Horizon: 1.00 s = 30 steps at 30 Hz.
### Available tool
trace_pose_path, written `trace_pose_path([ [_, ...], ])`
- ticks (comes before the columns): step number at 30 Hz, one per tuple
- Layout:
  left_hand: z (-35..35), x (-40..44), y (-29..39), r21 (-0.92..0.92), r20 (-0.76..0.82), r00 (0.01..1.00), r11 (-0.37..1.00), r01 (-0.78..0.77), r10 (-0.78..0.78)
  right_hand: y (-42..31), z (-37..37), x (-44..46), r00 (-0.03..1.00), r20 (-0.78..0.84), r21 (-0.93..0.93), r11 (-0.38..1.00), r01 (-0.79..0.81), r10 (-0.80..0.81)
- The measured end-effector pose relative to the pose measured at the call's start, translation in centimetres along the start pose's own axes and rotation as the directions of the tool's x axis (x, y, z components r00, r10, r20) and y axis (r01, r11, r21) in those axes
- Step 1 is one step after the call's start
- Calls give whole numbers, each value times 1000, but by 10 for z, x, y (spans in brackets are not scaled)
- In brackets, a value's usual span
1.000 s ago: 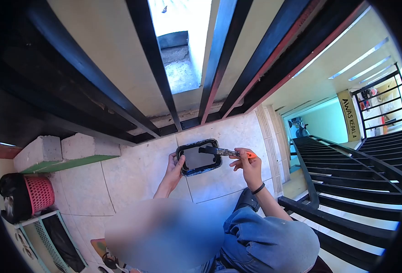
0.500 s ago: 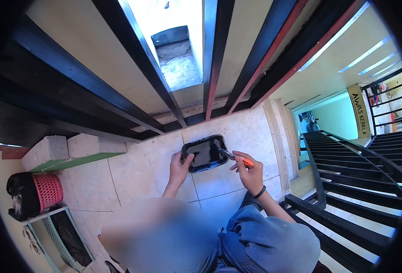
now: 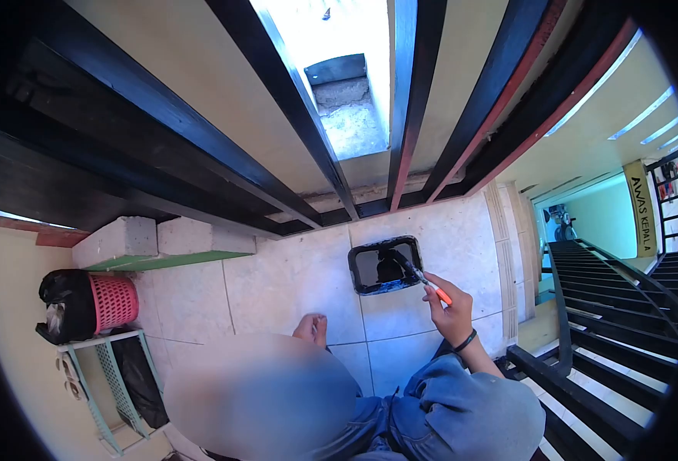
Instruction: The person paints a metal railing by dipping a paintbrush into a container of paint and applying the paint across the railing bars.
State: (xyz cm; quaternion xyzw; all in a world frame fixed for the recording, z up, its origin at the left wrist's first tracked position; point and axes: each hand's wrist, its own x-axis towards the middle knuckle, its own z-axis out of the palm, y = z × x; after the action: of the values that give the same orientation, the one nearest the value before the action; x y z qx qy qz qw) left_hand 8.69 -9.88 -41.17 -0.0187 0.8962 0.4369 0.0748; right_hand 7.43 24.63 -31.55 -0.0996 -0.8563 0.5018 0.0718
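A black rectangular tray (image 3: 356, 269) with dark paint in it lies on the tiled floor. My right hand (image 3: 451, 306), with a dark band at the wrist, grips a paintbrush (image 3: 444, 296) by its orange handle. The brush's head reaches over the tray's right side, its tip against or just above the paint. Away from the tray, to its lower left, is my left hand (image 3: 311, 329), near my body with its fingers curled; whether anything is in them is too small to tell.
Black and red metal bars (image 3: 405, 115) stand ahead. Two concrete blocks (image 3: 124, 240) are at the left, above a pink basket (image 3: 114, 302) with a black bag and a pale green rack (image 3: 116, 384). Black railings (image 3: 608, 323) run along the right.
My left hand has let go of the tray and drawn back toward my body. The brush has gone from level above the tray to tilted down at its right side. The view has shifted.
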Motion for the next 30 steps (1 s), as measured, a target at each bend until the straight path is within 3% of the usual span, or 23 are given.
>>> trace_pose_path([
  [2,1,-24,-30,92,-40,997,994,-64,68,1,-3,0,997,21,-69,995,73,-72],
  [6,-7,-33,-19,230,-15,983,957,-175,183,-7,1,5,980,45,-98,975,200,-196],
  [8,-9,-36,-17,219,-6,991,967,-126,131,-8,0,6,983,86,-131,976,174,-164],
  [11,-7,-28,-15,230,12,991,964,-130,131,-6,-1,3,981,12,-94,977,193,-193],
  [14,-11,-35,-14,244,35,994,963,-113,108,2,4,0,996,35,-71,994,81,-79],
  [17,-8,-27,-15,255,15,991,958,-129,130,8,6,-2,1000,-5,49,999,2,-2],
  [19,-7,-33,-15,252,6,993,961,-116,118,16,11,-2,988,-13,201,969,-145,151],
  [23,-1,-34,-34,200,17,998,978,-63,61,29,9,11,901,-29,612,721,-326,432],
  [26,-2,-30,-26,196,5,995,976,-97,98,33,7,15,886,-29,653,680,-334,463],
  [30,-5,-32,-21,220,7,996,972,-87,87,29,7,8,922,-64,539,791,-289,381],
])
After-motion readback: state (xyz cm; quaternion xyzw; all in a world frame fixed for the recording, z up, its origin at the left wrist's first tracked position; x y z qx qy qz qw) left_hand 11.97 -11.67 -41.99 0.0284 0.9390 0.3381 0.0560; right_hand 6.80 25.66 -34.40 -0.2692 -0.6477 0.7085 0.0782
